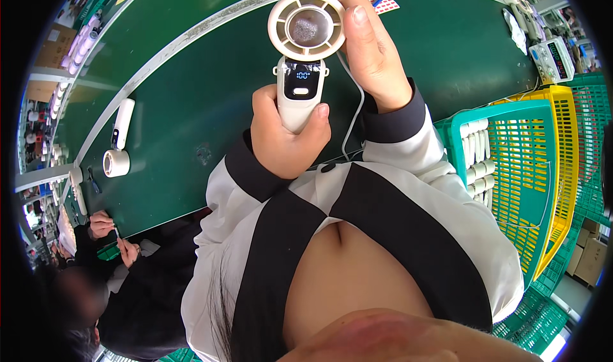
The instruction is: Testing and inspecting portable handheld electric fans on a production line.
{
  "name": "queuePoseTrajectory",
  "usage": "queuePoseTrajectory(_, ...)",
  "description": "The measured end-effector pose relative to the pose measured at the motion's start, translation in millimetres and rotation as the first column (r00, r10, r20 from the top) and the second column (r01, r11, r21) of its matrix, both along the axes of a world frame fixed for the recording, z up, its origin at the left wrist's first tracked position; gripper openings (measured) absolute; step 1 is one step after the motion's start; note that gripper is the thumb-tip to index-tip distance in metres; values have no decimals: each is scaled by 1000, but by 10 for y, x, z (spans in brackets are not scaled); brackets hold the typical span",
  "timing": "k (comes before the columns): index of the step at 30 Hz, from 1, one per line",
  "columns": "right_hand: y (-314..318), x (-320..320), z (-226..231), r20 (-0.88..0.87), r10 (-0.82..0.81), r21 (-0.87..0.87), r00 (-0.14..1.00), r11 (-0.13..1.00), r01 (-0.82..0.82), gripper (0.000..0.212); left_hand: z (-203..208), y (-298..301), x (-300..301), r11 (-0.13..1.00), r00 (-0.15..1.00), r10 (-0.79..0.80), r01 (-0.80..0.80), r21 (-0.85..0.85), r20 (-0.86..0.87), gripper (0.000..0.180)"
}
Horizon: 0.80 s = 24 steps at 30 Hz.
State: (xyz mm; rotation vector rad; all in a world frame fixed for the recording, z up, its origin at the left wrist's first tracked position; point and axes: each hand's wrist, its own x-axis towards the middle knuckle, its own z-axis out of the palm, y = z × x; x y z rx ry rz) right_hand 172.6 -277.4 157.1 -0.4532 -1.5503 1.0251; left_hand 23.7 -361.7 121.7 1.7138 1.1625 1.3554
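Observation:
A cream handheld fan (pixel 297 108) is held upright over the green table, its round head at the top and a dark panel with a lit display on its neck. My left hand (pixel 288 133) is wrapped round the handle below the panel, thumb on the right side. With bent fingers, my right hand (pixel 373 52) rests against the right rim of the fan's head, thumb on the near side and fingers reaching over the top. A white cable (pixel 361 100) hangs down beside the fan toward my lap; where it ends is hidden.
Another cream fan (pixel 117 163) lies on the green table (pixel 185 100) at left. At right stand a green basket (pixel 520 164) of cream fan parts, a yellow basket (pixel 562 106) and a meter with a display (pixel 552 60). A co-worker's hands (pixel 115 234) are busy at lower left.

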Motion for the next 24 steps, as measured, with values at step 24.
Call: queuePoseTrajectory(24,20,-67,-12,-82,32,-205,996,978,-48,46,181,2,52,912,941,-155,253,-322,302,38)
